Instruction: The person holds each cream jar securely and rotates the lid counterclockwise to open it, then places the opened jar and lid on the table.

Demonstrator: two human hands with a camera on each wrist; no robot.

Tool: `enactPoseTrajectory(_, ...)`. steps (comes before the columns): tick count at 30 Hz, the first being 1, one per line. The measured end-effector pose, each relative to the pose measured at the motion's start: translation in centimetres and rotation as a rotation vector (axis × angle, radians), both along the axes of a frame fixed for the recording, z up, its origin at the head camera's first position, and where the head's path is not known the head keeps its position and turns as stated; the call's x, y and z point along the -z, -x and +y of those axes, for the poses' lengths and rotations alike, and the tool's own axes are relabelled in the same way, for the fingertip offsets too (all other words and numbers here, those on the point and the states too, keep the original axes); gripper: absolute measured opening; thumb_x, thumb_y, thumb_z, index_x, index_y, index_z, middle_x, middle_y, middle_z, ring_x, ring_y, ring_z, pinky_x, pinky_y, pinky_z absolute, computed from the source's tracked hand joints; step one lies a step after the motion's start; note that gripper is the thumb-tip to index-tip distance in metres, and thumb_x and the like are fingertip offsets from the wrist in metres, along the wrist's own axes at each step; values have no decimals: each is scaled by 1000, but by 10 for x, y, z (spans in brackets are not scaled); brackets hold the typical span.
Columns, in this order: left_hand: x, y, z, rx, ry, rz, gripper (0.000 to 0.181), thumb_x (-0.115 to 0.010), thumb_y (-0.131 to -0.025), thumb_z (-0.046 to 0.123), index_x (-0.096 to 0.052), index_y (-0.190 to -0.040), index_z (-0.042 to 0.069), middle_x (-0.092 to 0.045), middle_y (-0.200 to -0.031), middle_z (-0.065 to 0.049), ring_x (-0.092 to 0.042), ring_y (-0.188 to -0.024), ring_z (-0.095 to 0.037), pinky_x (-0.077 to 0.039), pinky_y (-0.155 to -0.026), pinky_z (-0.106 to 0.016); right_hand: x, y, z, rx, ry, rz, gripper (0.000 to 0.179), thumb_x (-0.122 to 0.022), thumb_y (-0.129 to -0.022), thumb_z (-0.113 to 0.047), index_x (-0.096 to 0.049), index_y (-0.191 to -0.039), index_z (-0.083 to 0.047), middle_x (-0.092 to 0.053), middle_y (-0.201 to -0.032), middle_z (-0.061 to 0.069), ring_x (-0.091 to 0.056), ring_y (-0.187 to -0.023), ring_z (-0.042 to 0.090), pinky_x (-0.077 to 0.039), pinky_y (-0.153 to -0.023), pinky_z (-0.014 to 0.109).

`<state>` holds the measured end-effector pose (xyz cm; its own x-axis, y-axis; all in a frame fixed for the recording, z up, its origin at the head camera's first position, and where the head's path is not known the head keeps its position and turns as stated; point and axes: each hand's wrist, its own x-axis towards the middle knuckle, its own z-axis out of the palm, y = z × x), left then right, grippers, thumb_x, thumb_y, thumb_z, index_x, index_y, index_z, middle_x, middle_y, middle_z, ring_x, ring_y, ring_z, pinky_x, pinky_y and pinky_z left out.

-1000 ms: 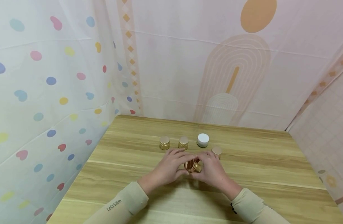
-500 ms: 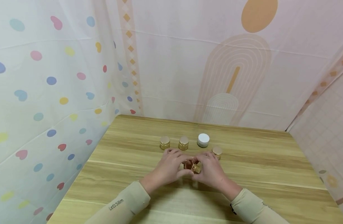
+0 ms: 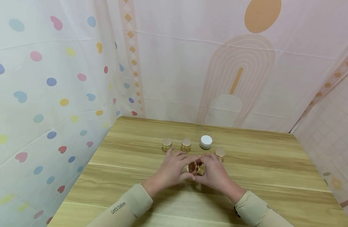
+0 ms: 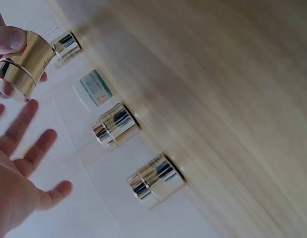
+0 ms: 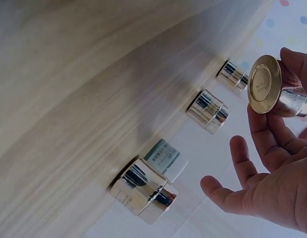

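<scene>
Both hands hold a shiny gold jar (image 3: 200,171) tilted sideways just over the table. My right hand (image 3: 215,171) grips its base end; the thumb and index finger hold the round, embossed bottom in the right wrist view. My left hand (image 3: 169,170) reaches round the opposite, mirror-like end with thumb and index finger. The other left fingers spread loosely away from the jar in the left wrist view. Past the left fingertips stand two upright gold jars, one at left (image 3: 166,145) and one beside it (image 3: 186,145). Another gold jar (image 5: 143,191) stands behind the right hand.
A white-lidded jar (image 3: 206,142) with a green label stands among the gold jars, behind the hands. The wood-grain table (image 3: 262,170) extends to both sides. Patterned cloth (image 3: 174,63) hangs along its back and sides.
My left fingers shift round the jar's mirror-like end, and its face turns slightly. The left little finger lifts outward. My right hand stays nearly still on the base; the standing jars have not moved.
</scene>
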<state>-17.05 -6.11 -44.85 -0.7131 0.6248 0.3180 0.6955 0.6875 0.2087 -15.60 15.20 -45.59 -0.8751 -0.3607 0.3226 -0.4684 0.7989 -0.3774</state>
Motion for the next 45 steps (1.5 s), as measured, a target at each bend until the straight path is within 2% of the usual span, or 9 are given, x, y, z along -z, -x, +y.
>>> enactPoseTrajectory(3,-1,0,-2,65,-10,57,70,-85,-83,45,-63,-149,33,-76,-136,3,-66,-131,-28,-32,-122,-73,-2,0,0,-5,-4,-3,49,-101,-70,-34,-77,-107,-15,-80,-107,3,-67,-119,37,-42,-115,73)
enactPoseTrajectory(7,-4,0,-2,77,-6,67,57,-85,-87,40,-70,-140,29,-76,-134,3,-66,-129,-27,-36,-120,-71,-2,-1,0,2,-13,-19,49,-100,-70,-31,-77,-109,-14,-80,-110,4,-67,-120,37,-41,-115,73)
enactPoseTrajectory(16,-4,-1,5,-47,33,-34,58,-74,-88,66,-73,-124,21,-77,-126,0,-67,-123,-24,-40,-118,-60,-1,-3,-3,6,10,-32,42,-101,-66,-21,-76,-99,-13,-79,-103,1,-66,-118,37,-43,-114,69)
enactPoseTrajectory(21,-2,-1,5,-81,66,-39,65,-69,-91,68,-70,-134,20,-77,-131,-3,-67,-127,-27,-35,-122,-64,0,-2,-3,6,11,-26,39,-99,-70,-24,-76,-100,-13,-78,-101,1,-67,-117,35,-46,-112,66)
enactPoseTrajectory(26,0,-2,0,-31,62,80,71,-74,-91,60,-60,-151,26,-76,-135,1,-69,-126,-24,-31,-124,-69,-1,-2,-2,4,-2,-32,42,-99,-72,-32,-75,-102,-13,-78,-102,2,-67,-118,36,-44,-114,68)
enactPoseTrajectory(31,-1,-1,-5,79,34,293,67,-91,-78,39,-69,-141,37,-77,-130,12,-73,-117,-13,-39,-120,-69,-3,-1,-1,7,-4,-39,43,-100,-71,-31,-76,-103,-16,-80,-107,2,-67,-121,38,-41,-116,73)
enactPoseTrajectory(34,-2,-1,-6,100,52,341,64,-95,-75,28,-73,-134,39,-78,-128,14,-73,-115,-11,-41,-117,-69,-3,-1,-2,10,7,-51,41,-100,-70,-28,-75,-100,-15,-79,-107,1,-67,-120,36,-40,-116,73)
enactPoseTrajectory(37,-2,-1,-6,84,80,311,59,-93,-79,31,-73,-134,38,-78,-127,14,-73,-116,-13,-40,-118,-68,-2,-1,-1,8,11,-64,42,-101,-69,-29,-75,-100,-16,-79,-105,0,-66,-120,35,-40,-117,72)
enactPoseTrajectory(45,-4,-2,-5,31,114,132,53,-74,-97,51,-66,-143,27,-76,-130,6,-67,-125,-22,-37,-119,-63,0,-1,0,-3,-1,-24,38,-99,-71,-33,-74,-96,-19,-78,-100,-2,-68,-117,34,-40,-118,72)
